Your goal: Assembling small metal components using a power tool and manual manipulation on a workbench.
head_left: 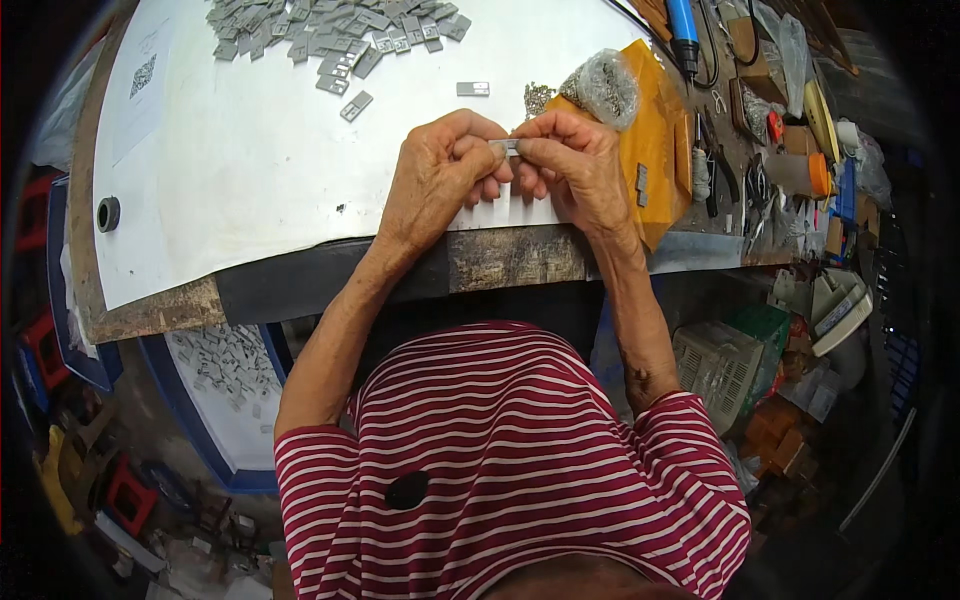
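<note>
Both hands are over the white sheet (pixel 270 210), near its front edge. The left hand (pixel 440 165) and the right hand (pixel 575 165) each pinch one end of a small gray piece (pixel 508 147) with thumb and finger, and their other fingers are curled in. A big pile of gray bits (pixel 330 30) lies at the far side of the white sheet. One lone gray bit (pixel 473 89) lies on the sheet, just past the hands. A yellow envelope (pixel 655 140) is at the sheet's right side. A black ring (pixel 108 214) sits by the sheet's left edge.
</note>
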### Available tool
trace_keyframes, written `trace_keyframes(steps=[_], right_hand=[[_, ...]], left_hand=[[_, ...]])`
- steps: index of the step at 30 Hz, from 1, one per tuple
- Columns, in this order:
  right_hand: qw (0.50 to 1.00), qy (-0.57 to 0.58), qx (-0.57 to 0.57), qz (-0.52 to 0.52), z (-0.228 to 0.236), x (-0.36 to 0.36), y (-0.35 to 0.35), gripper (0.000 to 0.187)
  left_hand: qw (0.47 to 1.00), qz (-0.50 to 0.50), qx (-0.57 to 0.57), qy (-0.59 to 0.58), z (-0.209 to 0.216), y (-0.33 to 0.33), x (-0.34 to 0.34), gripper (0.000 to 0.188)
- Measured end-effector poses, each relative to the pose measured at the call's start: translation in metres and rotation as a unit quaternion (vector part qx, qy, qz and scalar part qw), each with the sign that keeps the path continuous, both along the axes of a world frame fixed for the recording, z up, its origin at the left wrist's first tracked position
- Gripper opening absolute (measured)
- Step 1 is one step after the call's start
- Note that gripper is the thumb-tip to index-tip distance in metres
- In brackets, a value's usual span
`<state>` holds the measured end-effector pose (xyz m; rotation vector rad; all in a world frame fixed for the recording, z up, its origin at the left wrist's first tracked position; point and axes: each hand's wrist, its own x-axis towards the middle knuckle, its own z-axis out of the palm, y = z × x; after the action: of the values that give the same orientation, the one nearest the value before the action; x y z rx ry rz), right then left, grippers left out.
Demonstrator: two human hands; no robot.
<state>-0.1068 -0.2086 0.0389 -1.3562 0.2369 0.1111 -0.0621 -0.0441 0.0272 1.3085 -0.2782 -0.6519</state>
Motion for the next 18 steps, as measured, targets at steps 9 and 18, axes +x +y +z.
trace_keyframes(steps=[9, 18], right_hand=[[0.998, 0.005, -0.04, -0.04, -0.0037, 0.0041, 0.0023, 0.008], [0.999, -0.016, -0.026, -0.031, -0.0009, 0.0055, 0.0025, 0.011]], left_hand=[[0.998, 0.009, 0.029, -0.046, 0.0006, -0.0035, -0.0021, 0.016], [0.915, 0.118, 0.16, -0.352, -0.0044, -0.0069, -0.002, 0.018]])
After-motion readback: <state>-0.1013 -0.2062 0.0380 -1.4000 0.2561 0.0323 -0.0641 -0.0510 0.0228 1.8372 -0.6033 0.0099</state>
